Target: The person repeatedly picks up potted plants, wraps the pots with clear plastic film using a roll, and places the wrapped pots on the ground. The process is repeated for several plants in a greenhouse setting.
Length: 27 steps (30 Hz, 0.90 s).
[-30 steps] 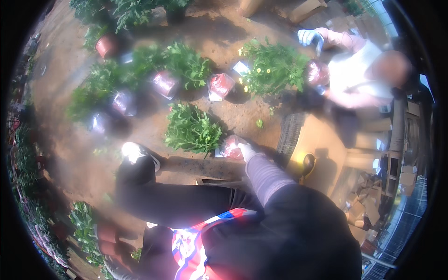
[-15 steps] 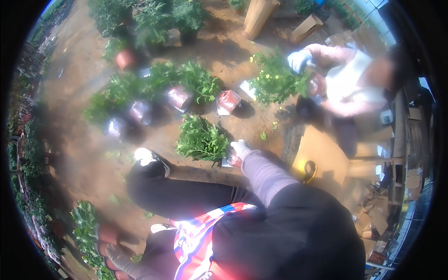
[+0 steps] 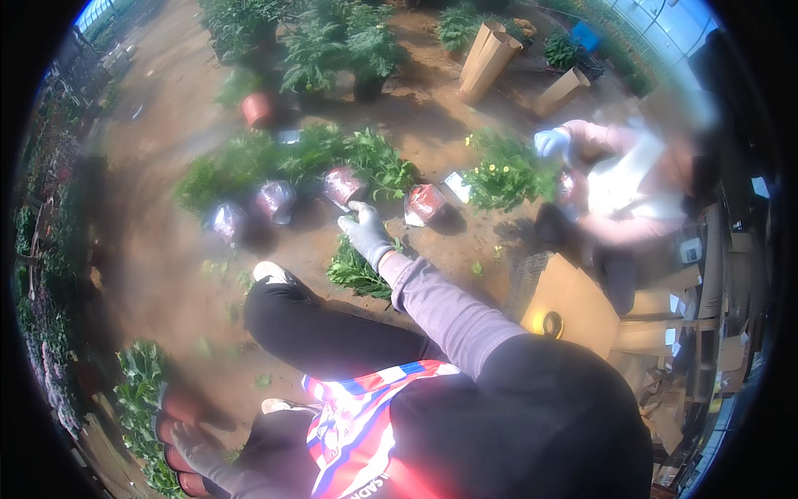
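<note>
On the brown dirt floor [image 3: 158, 258]: a round red pot in shiny clear plastic [image 3: 343, 185] lies on its side, just past the fingers of the grey-gloved right hand [image 3: 366, 235].
Right hand's fingers: loose and spread, with the thumb held away. I see nothing gripped. I cannot tell if the tips touch the plastic.
Way to the pot: up and a bit left from those fingers, away from the person. The right hand is much nearer than the grey-gloved left hand [image 3: 197, 451].
Which way it lies: the pot end is near the person, and its bushy green leaves [image 3: 320, 145] stretch away and a little left.
Below the right hand: a leafy green bunch [image 3: 357, 270]. The arm hides its pot.
Pot's neighbours: a second red plastic-wrapped pot [image 3: 426, 204] on the right, and two shiny wrapped pots [image 3: 275, 201] on the left.
Left hand: low down, by a row of red-brown pots [image 3: 189, 484]. I cannot tell if its fingers grip one.
Other person: a hand in a pale blue glove [image 3: 551, 144] is close to a green plant with little yellow flowers [image 3: 503, 170].
Right side: a flat tan cardboard sheet [image 3: 573, 287].
</note>
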Each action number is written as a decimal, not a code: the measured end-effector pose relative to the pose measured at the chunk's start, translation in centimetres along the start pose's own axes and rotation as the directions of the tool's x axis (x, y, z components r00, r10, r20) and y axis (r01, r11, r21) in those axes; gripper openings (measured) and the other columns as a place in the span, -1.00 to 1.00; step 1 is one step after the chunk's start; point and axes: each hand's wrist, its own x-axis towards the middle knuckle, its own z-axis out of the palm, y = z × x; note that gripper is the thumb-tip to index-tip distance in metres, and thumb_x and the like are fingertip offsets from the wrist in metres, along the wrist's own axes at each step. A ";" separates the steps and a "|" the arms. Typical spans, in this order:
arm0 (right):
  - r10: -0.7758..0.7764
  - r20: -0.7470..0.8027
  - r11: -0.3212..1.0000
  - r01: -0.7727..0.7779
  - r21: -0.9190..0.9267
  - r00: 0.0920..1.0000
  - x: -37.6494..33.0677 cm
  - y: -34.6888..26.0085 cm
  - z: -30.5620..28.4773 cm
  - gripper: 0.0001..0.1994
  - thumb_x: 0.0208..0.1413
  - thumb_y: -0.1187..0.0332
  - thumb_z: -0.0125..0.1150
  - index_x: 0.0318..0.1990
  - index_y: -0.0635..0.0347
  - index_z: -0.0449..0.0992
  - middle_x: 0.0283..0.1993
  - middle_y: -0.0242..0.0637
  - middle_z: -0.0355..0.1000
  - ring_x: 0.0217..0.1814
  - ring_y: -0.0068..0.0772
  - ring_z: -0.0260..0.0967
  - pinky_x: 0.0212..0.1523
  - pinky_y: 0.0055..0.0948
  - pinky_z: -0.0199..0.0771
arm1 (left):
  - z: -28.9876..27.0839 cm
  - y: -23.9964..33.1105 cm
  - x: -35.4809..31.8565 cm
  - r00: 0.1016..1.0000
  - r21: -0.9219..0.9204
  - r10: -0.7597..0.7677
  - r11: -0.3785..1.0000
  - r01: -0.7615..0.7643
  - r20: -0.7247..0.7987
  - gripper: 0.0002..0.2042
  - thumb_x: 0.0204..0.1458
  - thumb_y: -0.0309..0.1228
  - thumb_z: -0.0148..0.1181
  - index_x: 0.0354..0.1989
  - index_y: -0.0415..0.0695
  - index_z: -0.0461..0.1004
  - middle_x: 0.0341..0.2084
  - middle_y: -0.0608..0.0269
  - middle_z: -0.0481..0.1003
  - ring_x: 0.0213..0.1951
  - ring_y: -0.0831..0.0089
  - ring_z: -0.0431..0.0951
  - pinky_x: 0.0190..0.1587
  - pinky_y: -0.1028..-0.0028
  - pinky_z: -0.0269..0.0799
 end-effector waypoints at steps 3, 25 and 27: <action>-0.583 0.338 0.811 0.509 0.288 0.739 -2.7 -11.2 11.0 -0.53 0.08 0.25 0.34 0.11 0.32 0.49 0.19 -0.01 0.42 0.28 -0.12 0.34 0.29 -0.30 0.30 | 0.4 0.9 0.1 0.995 0.206 0.086 0.974 -0.097 0.059 -0.61 0.32 -0.35 -0.02 0.29 -0.16 0.29 0.20 0.10 0.31 0.20 0.25 0.31 0.26 0.28 0.23; 0.045 0.878 0.334 0.835 0.437 -0.477 -22.4 -17.4 32.3 -0.47 0.03 0.20 0.33 0.14 0.24 0.42 0.09 -0.09 0.41 0.06 -0.04 0.44 0.03 -0.18 0.45 | -5.1 -1.0 35.7 0.998 0.913 -0.008 -0.405 -0.054 0.056 -0.05 -0.14 -0.06 0.47 0.43 -0.03 0.07 0.43 0.18 0.13 0.43 0.25 0.13 0.38 0.26 0.17; 0.020 0.887 0.353 0.833 0.426 -0.462 -22.3 -18.6 32.8 -0.45 0.01 0.20 0.35 0.15 0.25 0.42 0.12 -0.08 0.40 0.08 -0.04 0.44 0.04 -0.18 0.44 | -4.7 -2.4 38.4 0.994 0.922 0.043 -0.379 -0.081 0.105 0.03 -0.21 -0.07 0.53 0.45 0.01 0.03 0.42 0.15 0.15 0.44 0.24 0.13 0.44 0.16 0.00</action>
